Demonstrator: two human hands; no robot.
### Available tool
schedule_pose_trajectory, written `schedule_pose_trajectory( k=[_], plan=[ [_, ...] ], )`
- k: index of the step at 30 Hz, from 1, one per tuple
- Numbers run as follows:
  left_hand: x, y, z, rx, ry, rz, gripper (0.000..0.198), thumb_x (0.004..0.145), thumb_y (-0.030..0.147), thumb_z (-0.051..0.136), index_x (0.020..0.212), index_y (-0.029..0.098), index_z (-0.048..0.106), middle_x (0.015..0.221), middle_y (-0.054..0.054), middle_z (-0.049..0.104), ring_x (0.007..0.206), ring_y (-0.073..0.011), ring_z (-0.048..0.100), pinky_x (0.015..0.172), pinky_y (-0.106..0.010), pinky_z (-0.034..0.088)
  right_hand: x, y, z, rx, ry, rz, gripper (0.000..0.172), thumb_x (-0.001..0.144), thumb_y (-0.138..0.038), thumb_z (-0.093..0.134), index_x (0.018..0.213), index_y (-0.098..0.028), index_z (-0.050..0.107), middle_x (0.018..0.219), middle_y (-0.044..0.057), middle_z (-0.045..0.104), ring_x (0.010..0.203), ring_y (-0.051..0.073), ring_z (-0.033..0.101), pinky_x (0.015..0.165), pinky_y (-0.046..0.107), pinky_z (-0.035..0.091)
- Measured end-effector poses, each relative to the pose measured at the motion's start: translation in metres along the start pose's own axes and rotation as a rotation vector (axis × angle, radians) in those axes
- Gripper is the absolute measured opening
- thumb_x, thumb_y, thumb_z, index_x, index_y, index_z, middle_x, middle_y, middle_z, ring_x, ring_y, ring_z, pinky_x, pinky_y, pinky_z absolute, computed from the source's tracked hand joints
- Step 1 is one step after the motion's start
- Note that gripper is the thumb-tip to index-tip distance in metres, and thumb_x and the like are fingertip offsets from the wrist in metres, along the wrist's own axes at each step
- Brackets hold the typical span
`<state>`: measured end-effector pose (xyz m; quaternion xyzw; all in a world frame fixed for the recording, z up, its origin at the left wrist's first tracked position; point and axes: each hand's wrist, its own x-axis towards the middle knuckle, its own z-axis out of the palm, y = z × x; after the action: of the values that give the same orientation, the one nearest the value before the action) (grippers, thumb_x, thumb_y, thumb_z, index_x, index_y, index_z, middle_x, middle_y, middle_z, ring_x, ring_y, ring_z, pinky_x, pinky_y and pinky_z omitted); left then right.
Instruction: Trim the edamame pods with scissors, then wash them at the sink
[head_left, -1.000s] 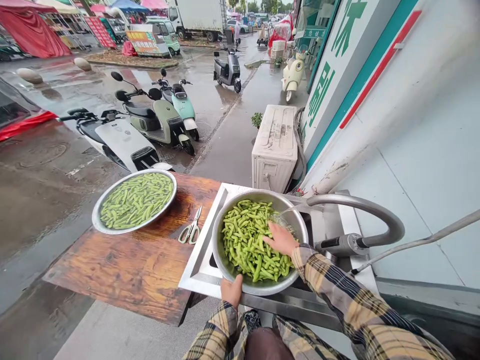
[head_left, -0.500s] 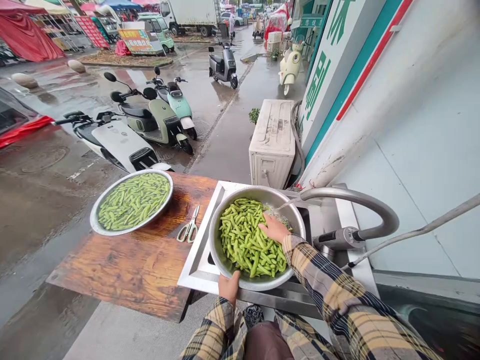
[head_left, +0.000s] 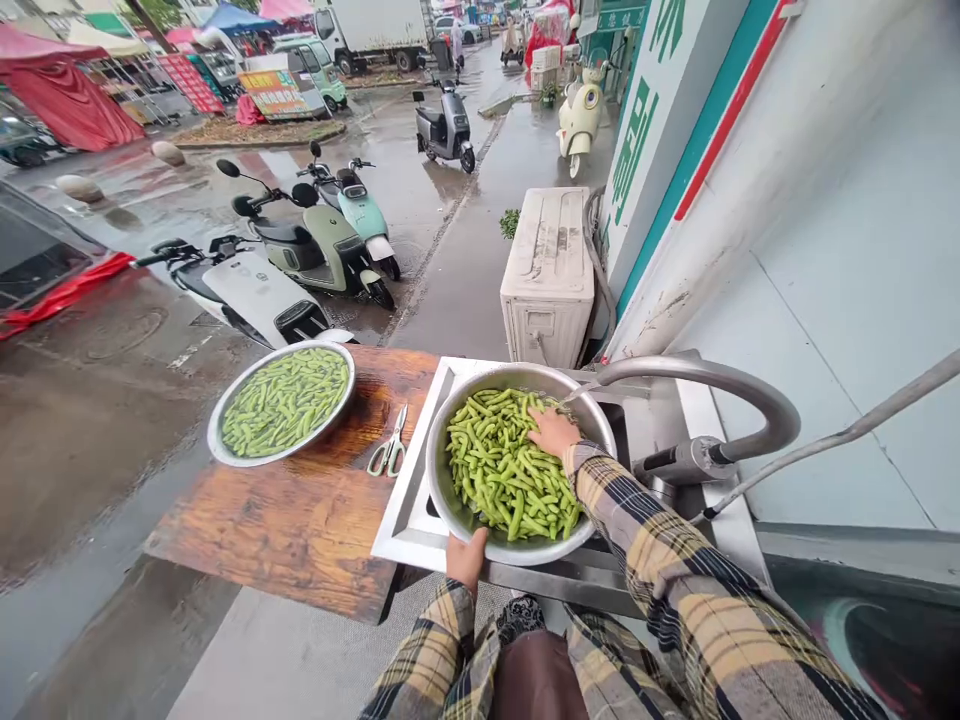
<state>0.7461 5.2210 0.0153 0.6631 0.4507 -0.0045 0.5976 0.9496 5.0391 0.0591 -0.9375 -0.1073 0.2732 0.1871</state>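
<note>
A large metal basin (head_left: 442,490) full of green soybean pods (head_left: 510,470) rests over the steel sink (head_left: 397,540). My left hand (head_left: 466,560) grips the basin's near rim, thumb on top. My right hand (head_left: 553,432) lies on the pods at the basin's right side, fingers spread and partly in among them. Close by, water runs from the curved faucet (head_left: 757,400) into the basin. Left of the sink, a pair of scissors (head_left: 388,450) lies on the wooden board, and a second metal basin (head_left: 217,450) holds more pods under water.
The wooden board (head_left: 277,530) adjoins the sink's left side. A grey hose (head_left: 840,440) runs along the wall at right. Beyond the sink stands an air-conditioner unit (head_left: 547,270). Several scooters, such as a white one (head_left: 262,290), are parked on the wet pavement.
My right hand has shifted slightly over the pods, its fingers now lower among them. My left hand stays on the rim. The whole view has turned a little to the left.
</note>
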Motion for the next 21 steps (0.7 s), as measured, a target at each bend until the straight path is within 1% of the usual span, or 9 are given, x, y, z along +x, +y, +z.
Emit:
schedule_pose_trajectory(
  k=[2,3,5,7,9,12,14,19,21],
  plan=[
    [0.002,-0.001,-0.002,-0.036,-0.023,-0.046,0.026,0.073,0.01,0.065,0.099,0.01,0.064,0.088,-0.012,0.071,0.081,-0.0215,0.069,0.081,-0.039,0.057,-0.018,0.004,0.002,-0.022,-0.023,-0.007,0.064,0.096,-0.046,0.038,0.153,-0.018,0.027,0.149,0.022,0.039,0.132,0.035,0.045,0.104,0.051,0.038],
    [0.003,-0.002,-0.003,-0.053,-0.034,-0.06,0.025,0.072,0.009,0.065,0.098,0.009,0.064,0.088,-0.012,0.071,0.081,-0.0216,0.069,0.082,-0.039,0.057,-0.029,0.004,0.003,-0.033,-0.031,-0.035,0.065,0.096,-0.047,0.038,0.153,-0.017,0.027,0.148,0.022,0.041,0.132,0.033,0.046,0.105,0.048,0.038],
    [0.005,-0.002,-0.004,-0.07,-0.046,-0.065,0.025,0.071,0.007,0.065,0.096,0.009,0.064,0.087,-0.012,0.071,0.083,-0.0222,0.068,0.083,-0.04,0.057,-0.05,0.003,0.003,-0.029,-0.005,-0.16,0.066,0.095,-0.049,0.038,0.153,-0.019,0.025,0.153,0.016,0.036,0.138,0.029,0.039,0.11,0.043,0.034],
    [0.007,-0.004,-0.005,-0.072,-0.04,-0.062,0.027,0.071,0.007,0.066,0.097,0.01,0.064,0.086,-0.012,0.071,0.083,-0.0227,0.068,0.083,-0.04,0.056,-0.067,0.002,0.004,0.011,0.086,-0.299,0.063,0.096,-0.048,0.037,0.153,-0.025,0.026,0.157,0.008,0.031,0.143,0.025,0.03,0.115,0.041,0.028],
    [0.009,-0.006,-0.004,-0.073,-0.033,-0.069,0.029,0.071,0.008,0.066,0.1,0.01,0.063,0.085,-0.011,0.07,0.082,-0.0227,0.068,0.082,-0.041,0.057,-0.08,0.005,0.007,0.08,0.228,-0.349,0.057,0.096,-0.046,0.035,0.149,-0.026,0.035,0.156,0.005,0.035,0.143,0.024,0.029,0.117,0.042,0.026],
    [0.012,-0.009,-0.002,-0.093,-0.056,-0.095,0.031,0.073,0.01,0.066,0.104,0.011,0.063,0.085,-0.01,0.071,0.078,-0.0212,0.069,0.08,-0.041,0.057,-0.101,0.022,0.022,0.27,0.482,-0.232,0.052,0.096,-0.043,0.035,0.142,-0.024,0.045,0.148,0.008,0.045,0.139,0.023,0.037,0.115,0.042,0.031],
    [0.014,-0.009,-0.002,-0.098,-0.067,-0.099,0.031,0.073,0.01,0.067,0.104,0.011,0.063,0.085,-0.01,0.071,0.075,-0.0201,0.069,0.08,-0.041,0.058,-0.118,0.035,0.041,0.459,0.616,-0.126,0.052,0.094,-0.044,0.038,0.14,-0.021,0.047,0.143,0.012,0.049,0.133,0.024,0.044,0.11,0.043,0.038],
    [0.017,-0.006,-0.003,-0.11,-0.075,-0.118,0.034,0.072,0.01,0.07,0.105,0.011,0.061,0.083,-0.009,0.069,0.076,-0.0199,0.069,0.077,-0.039,0.059,-0.16,0.051,0.103,0.827,0.735,0.035,0.05,0.085,-0.046,0.054,0.126,-0.018,0.057,0.13,0.016,0.056,0.116,0.027,0.056,0.094,0.043,0.051],
    [0.016,-0.004,-0.002,-0.133,-0.086,-0.131,0.034,0.074,0.009,0.068,0.107,0.012,0.06,0.084,-0.009,0.069,0.076,-0.0196,0.069,0.076,-0.037,0.059,-0.166,0.051,0.12,1.016,0.784,0.175,0.051,0.081,-0.049,0.059,0.12,-0.016,0.058,0.123,0.016,0.06,0.11,0.026,0.059,0.091,0.041,0.053]
  ],
)
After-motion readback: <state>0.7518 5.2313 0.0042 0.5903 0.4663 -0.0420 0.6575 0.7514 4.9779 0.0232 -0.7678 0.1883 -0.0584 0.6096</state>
